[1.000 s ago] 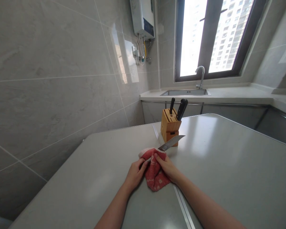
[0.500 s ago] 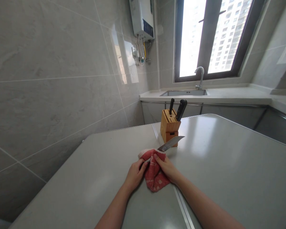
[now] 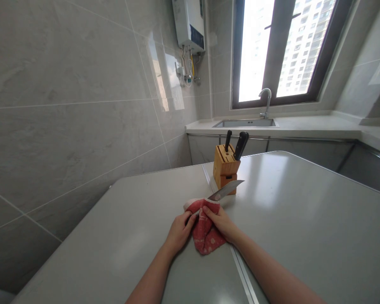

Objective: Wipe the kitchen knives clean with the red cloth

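Observation:
A kitchen knife (image 3: 226, 190) points away to the upper right, its blade bare toward the tip. Its lower part is wrapped in a red cloth (image 3: 205, 236) with a pale edge and light spots. My left hand (image 3: 179, 230) is closed round the knife's handle, which is mostly hidden by the fingers. On the right, my right hand (image 3: 221, 223) pinches the cloth about the blade, thumb on top. Just beyond the blade stands a wooden knife block (image 3: 225, 162), with black-handled knives (image 3: 241, 145) upright in its slots.
The grey-white table (image 3: 139, 211) has a metal seam (image 3: 244, 274) running under my right arm. Behind it are a counter with a sink (image 3: 245, 123), a faucet (image 3: 266, 103) and a window. A water heater (image 3: 189, 25) hangs on the tiled wall.
The knife's visible blade has shifted very slightly toward the lower left. Both hands and the cloth stay almost where they were.

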